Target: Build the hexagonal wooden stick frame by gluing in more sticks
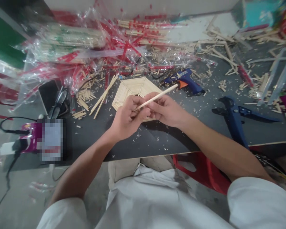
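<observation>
Above the table, my left hand and my right hand are close together, fingers closed around one pale wooden chopstick. It slants up to the right, its far end overlapping the orange nozzle of a blue glue gun lying on the table behind. Under and behind my hands lies a hexagonal piece built from rows of wooden sticks; my hands hide its near middle. Loose chopsticks lie to its left, beside a pile of short cut stick pieces.
A blue cutter lies at the right. On the left are eyeglasses on a dark phone, a blurred-out screen and a purple power adapter. Plastic-wrapped chopstick bundles and scraps cover the back. A red chair stands below the table edge.
</observation>
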A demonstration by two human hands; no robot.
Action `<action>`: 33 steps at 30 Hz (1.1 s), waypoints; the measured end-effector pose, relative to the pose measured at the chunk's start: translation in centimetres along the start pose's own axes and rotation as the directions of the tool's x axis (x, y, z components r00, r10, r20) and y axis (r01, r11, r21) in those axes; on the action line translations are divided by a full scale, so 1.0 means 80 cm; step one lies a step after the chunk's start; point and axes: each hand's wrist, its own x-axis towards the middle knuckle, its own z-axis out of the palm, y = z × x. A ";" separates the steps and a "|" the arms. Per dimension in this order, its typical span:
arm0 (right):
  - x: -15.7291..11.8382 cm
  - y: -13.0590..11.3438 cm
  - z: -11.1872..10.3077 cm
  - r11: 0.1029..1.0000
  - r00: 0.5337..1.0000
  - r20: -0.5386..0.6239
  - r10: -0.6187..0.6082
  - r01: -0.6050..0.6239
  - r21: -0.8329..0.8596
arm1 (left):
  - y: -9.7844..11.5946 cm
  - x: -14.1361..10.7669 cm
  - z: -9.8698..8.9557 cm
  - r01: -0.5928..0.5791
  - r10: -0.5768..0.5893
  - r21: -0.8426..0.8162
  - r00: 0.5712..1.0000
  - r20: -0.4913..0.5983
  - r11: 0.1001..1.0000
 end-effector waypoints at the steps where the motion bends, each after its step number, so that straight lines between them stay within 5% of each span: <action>1: 0.000 0.002 0.001 1.000 1.000 0.001 0.008 -0.008 0.018 | 0.000 0.000 0.003 0.008 -0.008 -0.013 1.000 0.001 1.000; 5: 0.001 0.006 0.005 0.993 0.998 -0.014 0.056 -0.055 0.102 | -0.006 0.002 0.008 -0.009 0.009 0.002 0.999 -0.034 1.000; 16: 0.001 0.006 0.009 0.986 0.998 -0.011 0.058 -0.056 0.159 | -0.013 0.006 0.004 -0.283 0.354 0.330 0.918 -0.179 0.901; 33: -0.001 0.004 0.005 0.997 0.998 -0.020 -0.057 0.056 -0.047 | -0.007 0.005 -0.005 -0.262 0.334 0.414 0.936 -0.112 0.872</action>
